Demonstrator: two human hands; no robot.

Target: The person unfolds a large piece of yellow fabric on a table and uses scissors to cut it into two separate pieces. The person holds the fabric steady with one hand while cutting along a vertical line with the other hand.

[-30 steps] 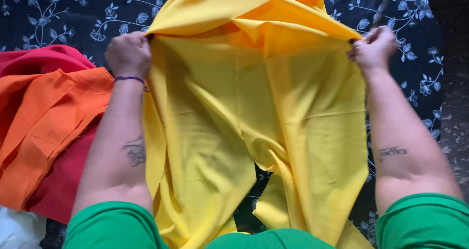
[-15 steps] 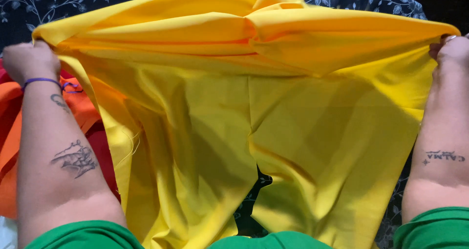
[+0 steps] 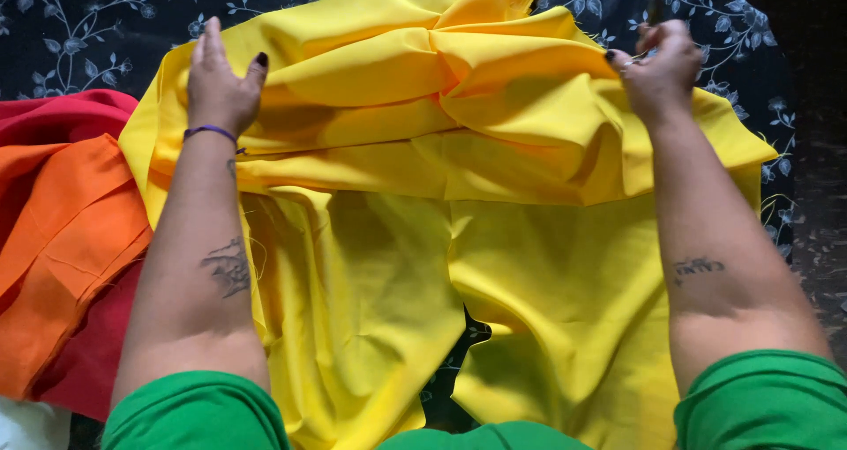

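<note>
**Yellow cloth bunched between two hands**

The yellow cloth [image 3: 388, 265] lies spread over a dark floral-printed sheet [image 3: 79, 18], its far edge gathered into thick, overlapping folds while the near part hangs loose and wrinkled toward the person's green sleeves [image 3: 194, 410]. It is a plain, bright, thin woven fabric, with a frayed thread or two showing at its far right corner and a gap at the near middle where the dark sheet shows through.

The left hand [image 3: 222, 84] rests on the cloth's far left folds, fingers [image 3: 210, 40] fairly straight and pressed flat on the fabric rather than curled round it; whether any edge is caught under the palm I cannot tell. The right hand [image 3: 657, 71] is at the cloth's far right folds, its fingers drawn narrow and pinching a bit of the edge.

Just left of the cloth lies an orange cloth [image 3: 62, 238] over a red cloth [image 3: 71, 119], touching the yellow one's left border.

A likely trouble: the folds are uneven and piled, so the layers could slip apart or crease crookedly, since the left hand only presses. The loose near part could also drag across the orange cloth and tangle with it.
</note>
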